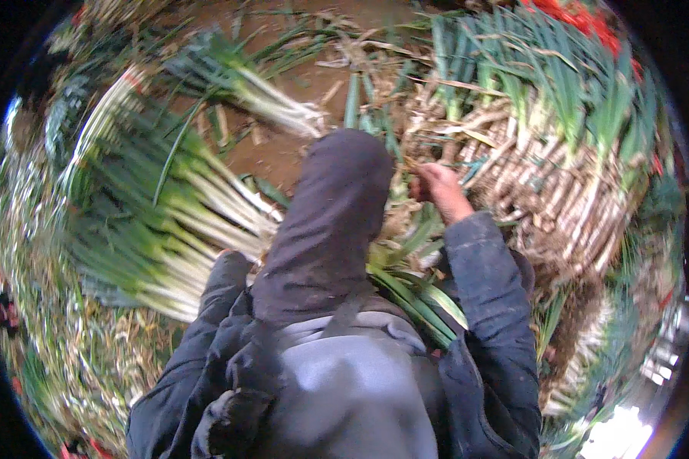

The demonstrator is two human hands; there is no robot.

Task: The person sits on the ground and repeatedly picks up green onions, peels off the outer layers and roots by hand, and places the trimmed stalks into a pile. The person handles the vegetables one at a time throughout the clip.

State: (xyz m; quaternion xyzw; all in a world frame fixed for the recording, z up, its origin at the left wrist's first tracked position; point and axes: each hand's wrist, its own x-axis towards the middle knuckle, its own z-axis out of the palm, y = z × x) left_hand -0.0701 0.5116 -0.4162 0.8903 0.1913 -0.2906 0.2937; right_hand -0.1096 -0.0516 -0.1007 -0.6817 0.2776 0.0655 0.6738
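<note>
My right hand [439, 186], fingers curled, is to the right of my raised knee, over loose peelings and dry leaves [399, 221]. Its fingertips are close to a yellowish scrap, and blur hides whether they grip it. Of my left hand, only a sliver of skin [225, 252] may show past the sleeve; the rest is hidden. That sleeve ends against a row of cleaned long green onions [206, 198], white stems pointing towards my leg. Green onion leaves [416, 301] lie between my thigh and right forearm.
Uncleaned onions with soil-covered stems [557, 189] are heaped on the right. A smaller clean bunch [264, 94] rests on bare soil [275, 152] ahead. Another bundle [100, 123] is at far left. Leaf litter [103, 356] covers the lower left. Red material [580, 23] shows at upper right.
</note>
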